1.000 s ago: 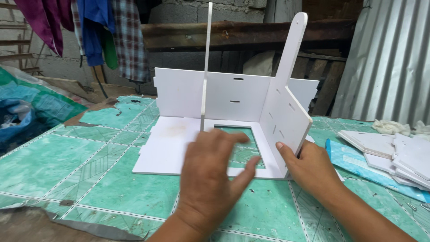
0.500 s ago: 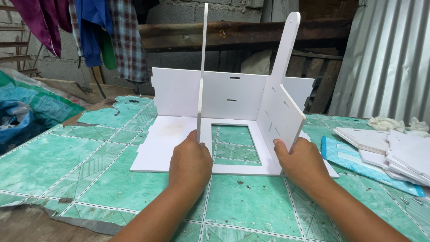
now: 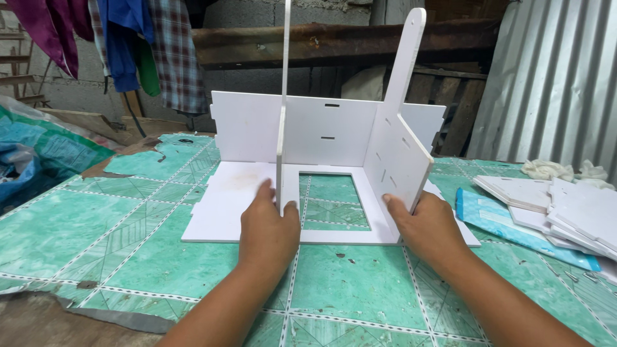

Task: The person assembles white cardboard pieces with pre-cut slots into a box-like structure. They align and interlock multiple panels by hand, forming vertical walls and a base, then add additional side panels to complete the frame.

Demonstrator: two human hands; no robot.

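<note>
So the white panel assembly (image 3: pixel 321 135) sits in the middle of the green patterned table (image 3: pixel 96 238), flat base panel (image 3: pixel 231 205) down with a rectangular cutout in it. Left hand (image 3: pixel 268 231) is curled around the bottom front edge of the thin left upright panel (image 3: pixel 281 128), thumb one side, fingers the other. Right hand (image 3: pixel 429 228) is cupped against the lower front corner of the right upright panel (image 3: pixel 402 148), fingers partly open, more pressing than gripping.

Risk as I see it: that right upright leans outward, and both tall pieces look held only at the bottom, so a bit too much push could pop one out of its seat or snap it.

Count: one base, one back panel (image 3: pixel 334 132), two uprights, two hands. Off to the right, a stack of spare white panels (image 3: pixel 565 205) (can't count them exactly) on a blue sheet (image 3: pixel 514 225).
</note>
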